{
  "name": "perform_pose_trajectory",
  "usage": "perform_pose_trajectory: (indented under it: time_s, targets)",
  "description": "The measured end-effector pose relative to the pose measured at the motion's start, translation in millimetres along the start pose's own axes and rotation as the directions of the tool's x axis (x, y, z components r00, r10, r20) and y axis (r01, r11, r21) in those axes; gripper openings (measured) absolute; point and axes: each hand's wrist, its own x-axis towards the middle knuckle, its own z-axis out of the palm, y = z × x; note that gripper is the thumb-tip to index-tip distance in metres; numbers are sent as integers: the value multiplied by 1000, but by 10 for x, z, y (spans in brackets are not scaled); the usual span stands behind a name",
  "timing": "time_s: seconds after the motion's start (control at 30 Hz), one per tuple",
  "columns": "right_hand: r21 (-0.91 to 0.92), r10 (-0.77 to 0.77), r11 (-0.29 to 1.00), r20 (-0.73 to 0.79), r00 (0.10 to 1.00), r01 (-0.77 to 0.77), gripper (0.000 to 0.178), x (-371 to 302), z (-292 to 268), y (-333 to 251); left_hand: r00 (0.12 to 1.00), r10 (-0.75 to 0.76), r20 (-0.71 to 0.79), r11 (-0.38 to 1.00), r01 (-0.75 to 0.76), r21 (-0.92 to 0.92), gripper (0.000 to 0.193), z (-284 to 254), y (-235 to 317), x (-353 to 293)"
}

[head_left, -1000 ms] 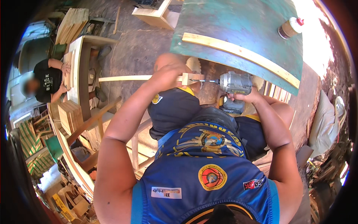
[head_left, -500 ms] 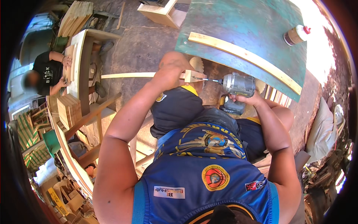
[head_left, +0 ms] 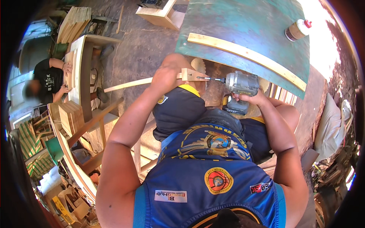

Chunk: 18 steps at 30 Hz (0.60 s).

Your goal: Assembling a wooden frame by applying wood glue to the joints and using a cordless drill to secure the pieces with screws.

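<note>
My left hand (head_left: 166,79) is wrapped round a thin pale wooden strip (head_left: 128,84) above my left knee. The strip slants down to the left. At its right end, just past my fingers, is a wider wooden block (head_left: 194,75) with a small dark mark on its face. My right hand (head_left: 249,98) grips the handle of a grey and black cordless drill (head_left: 243,83), which lies level and points left. Its slim bit (head_left: 215,79) overlaps the block's face; whether the tip touches the wood I cannot tell.
A green table (head_left: 243,28) stands ahead, bearing a long wooden board (head_left: 247,57) and a red-capped bottle (head_left: 298,30). Another person (head_left: 47,79) works at a wooden frame (head_left: 78,72) on the left. Stacked wood pieces (head_left: 71,116) sit nearby.
The strip's left end has swung downward, so the strip now slants more. My left hand and the block have shifted slightly left and up. The drill stays almost in place.
</note>
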Motion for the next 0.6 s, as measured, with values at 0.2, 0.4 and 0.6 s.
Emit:
perform_pose_trajectory:
  time_s: [0.2, 0.4, 0.6]
  targets:
    - [-35, 26, 999, -36, 999, -28, 20, 23, -5, 33, 997, 63, 37, 994, -66, 82, 25, 42, -3, 76]
    - [3, 54, 999, -27, 998, -54, 22, 26, -59, 125, 992, 39, 120, 993, -52, 107, 18, 101, 59, 90]
    - [-12, 71, 997, -34, 997, -72, 23, -18, -92, 75, 995, 78, 64, 993, -83, 80, 15, 139, 59, 78]
